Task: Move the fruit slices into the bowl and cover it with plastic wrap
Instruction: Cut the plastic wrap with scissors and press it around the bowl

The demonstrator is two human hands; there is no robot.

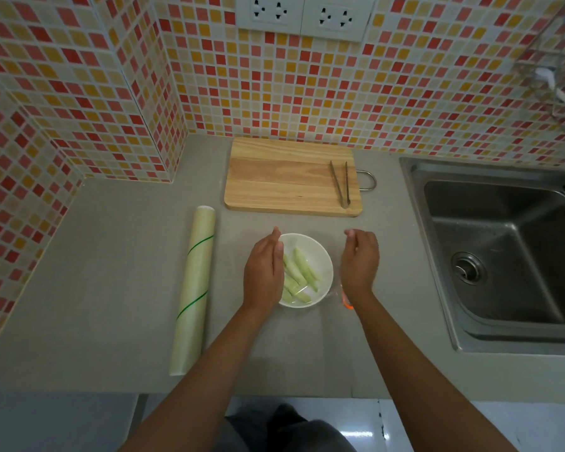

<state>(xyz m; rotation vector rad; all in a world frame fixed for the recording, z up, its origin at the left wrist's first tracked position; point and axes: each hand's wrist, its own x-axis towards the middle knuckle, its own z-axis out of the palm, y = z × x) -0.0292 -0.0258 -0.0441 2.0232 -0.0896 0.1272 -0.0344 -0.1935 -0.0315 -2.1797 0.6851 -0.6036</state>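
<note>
The fruit slices [297, 276], pale green, already lie inside the white bowl [323, 256], which sits on the grey surface [111, 256] just in front of the wooden cutting board [284, 177]. So the first half of the task looks done, and the covering is the step in hand.

The left hand [263, 272] stands edge-on at the bowl's left rim, fingers straight and together, its grip open and holding nothing that I can see. The right hand [359, 262] hovers just beside the right rim with the fingers loosely curled; whether that grip pinches a film edge I cannot tell. A faint sheen over the bowl and a clear crinkle by the right wrist suggest a sheet of plastic wrap [335, 290] is already laid across, though it is too transparent to be sure. The 2 hands flank the bowl probably to press or smooth film down its sides.

The roll of wrap [194, 288] lies lengthwise to the left, near but apart from the bowl, within easy reach. Metal tongs [341, 184] rest on the board's right part, well clear. A small orange thing [348, 301] shows under the right wrist; what it is I cannot say. The sink [503, 249] lies to the right; nothing blocks the hands
</note>
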